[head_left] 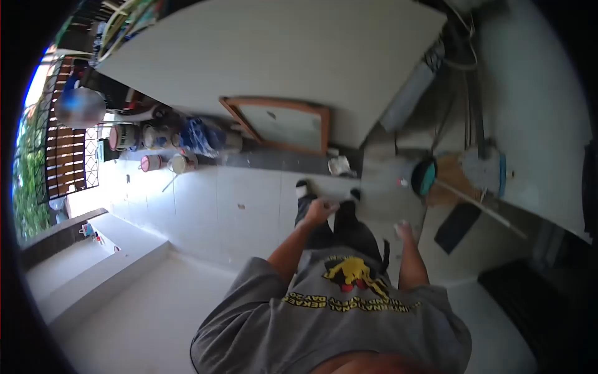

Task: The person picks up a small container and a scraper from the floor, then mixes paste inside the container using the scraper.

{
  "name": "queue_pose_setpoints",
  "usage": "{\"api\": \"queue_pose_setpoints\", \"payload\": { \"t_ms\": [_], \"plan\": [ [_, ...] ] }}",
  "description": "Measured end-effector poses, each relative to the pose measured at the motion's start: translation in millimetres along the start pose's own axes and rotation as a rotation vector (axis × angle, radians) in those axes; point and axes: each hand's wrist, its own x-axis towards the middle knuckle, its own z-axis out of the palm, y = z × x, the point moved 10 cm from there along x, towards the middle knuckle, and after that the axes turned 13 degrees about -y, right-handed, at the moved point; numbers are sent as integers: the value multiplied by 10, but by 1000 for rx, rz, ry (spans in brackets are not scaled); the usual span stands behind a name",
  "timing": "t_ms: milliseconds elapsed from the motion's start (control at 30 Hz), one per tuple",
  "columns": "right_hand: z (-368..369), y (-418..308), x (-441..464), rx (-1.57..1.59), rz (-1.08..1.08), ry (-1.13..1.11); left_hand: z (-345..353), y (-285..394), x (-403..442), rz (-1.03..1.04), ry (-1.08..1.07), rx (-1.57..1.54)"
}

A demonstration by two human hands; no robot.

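My left hand (319, 212) is in front of my body, above my dark trousers. Its fingers are drawn together in a pinch; anything between them is too small to make out. To the right, my right hand (405, 231) hangs over the floor, apart from any object. A pale patch shows at its fingertips, but blur hides how the fingers lie. Beyond my feet, a small whitish crumpled item (339, 166) lies near the base of the wall.
A wood-framed board (283, 128) leans on the wall ahead. Several paint buckets (151, 163) and a blue bag (202, 137) stand to its left. At right are a dark round tub (425, 177), a long pole (479, 207) and a dark mat (458, 227). A white ledge (134, 249) juts out at left.
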Motion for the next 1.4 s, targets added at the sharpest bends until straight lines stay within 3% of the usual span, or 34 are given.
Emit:
{"api": "queue_pose_setpoints", "payload": {
  "t_ms": [33,67,100,167,233,367,400,533,767,867,933,967,1000,1067,1200,1300,1400],
  "plan": [
    [26,230,13,-45,-15,91,143,13,-96,41,-11,63],
    [116,250,-270,85,64,5,261,72,-155,9,-54,-7],
    [251,603,94,-36,53,50,365,-85,-159,-59,-82,48],
    [451,561,-35,-196,146,-25,489,-442,-206,-164,-70,-171],
    [710,454,165,-335,99,-74,540,-795,-227,-214,5,-232],
    [1235,-217,641,-304,-71,-187,501,-1447,-172,-419,15,-261],
    [1327,-416,835,-292,-123,-197,512,-1701,-81,-484,-23,-132],
    [1414,-1262,1561,-292,-380,-96,690,-2325,336,-540,-9,-384],
    [1368,-1857,3883,-432,-340,124,1013,-3098,1039,-471,183,-746],
    [1302,-2144,4430,-507,-202,110,1513,-3143,944,-574,330,-1191],
    [1367,-2236,4728,-582,-136,104,1874,-2877,937,-568,233,-1402],
    [1407,-2312,4848,-623,-151,93,2002,-2738,959,-456,146,-1436],
    [1450,-2372,4974,-669,-164,74,2112,-2654,956,-443,86,-1357],
    [1534,-2684,4902,-737,-447,173,2385,-2681,890,-477,-6,-1161],
    [1844,-2860,5015,-1004,-483,162,2688,-3012,732,-613,-146,-838],
    [1878,-2897,5160,-1016,-516,240,2541,-3094,715,-665,72,-946],
    [1899,-2858,5185,-1047,-517,286,2333,-2914,834,-581,165,-1086]
  ]
}}
